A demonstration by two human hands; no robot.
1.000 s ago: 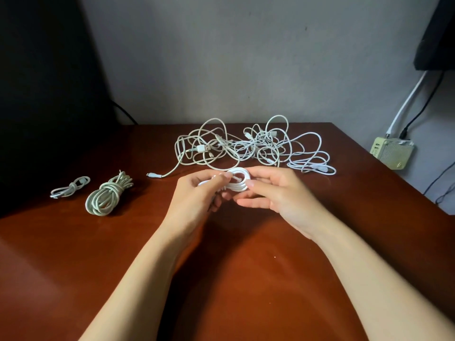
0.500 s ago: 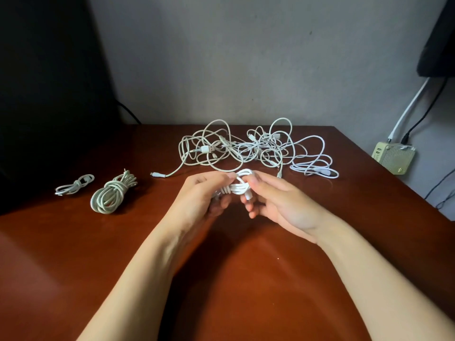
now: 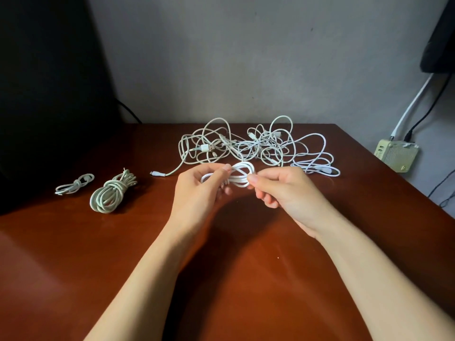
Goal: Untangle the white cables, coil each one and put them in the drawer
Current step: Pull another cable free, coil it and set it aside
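Observation:
Above the middle of the brown table, my left hand (image 3: 198, 190) and my right hand (image 3: 283, 190) hold a small coil of white cable (image 3: 240, 174) between them. The left fingers grip its left end, and the right thumb and fingers pinch its right end. Behind the hands lies a tangle of white cables (image 3: 246, 146), with a plug end (image 3: 155, 173) trailing to the left. At the left of the table lie a thick coiled cable (image 3: 110, 194) and a small coiled cable (image 3: 73, 184). No drawer is in view.
The table (image 3: 221, 279) ends at the wall behind and drops off at the right. A pale yellow power adapter (image 3: 395, 155) with white and black leads sits beyond the right edge. A dark object (image 3: 49, 94) fills the left background.
My hands have drawn slightly apart. The small coil now shows as a stretched bundle between them, pinched at its right end by my right hand.

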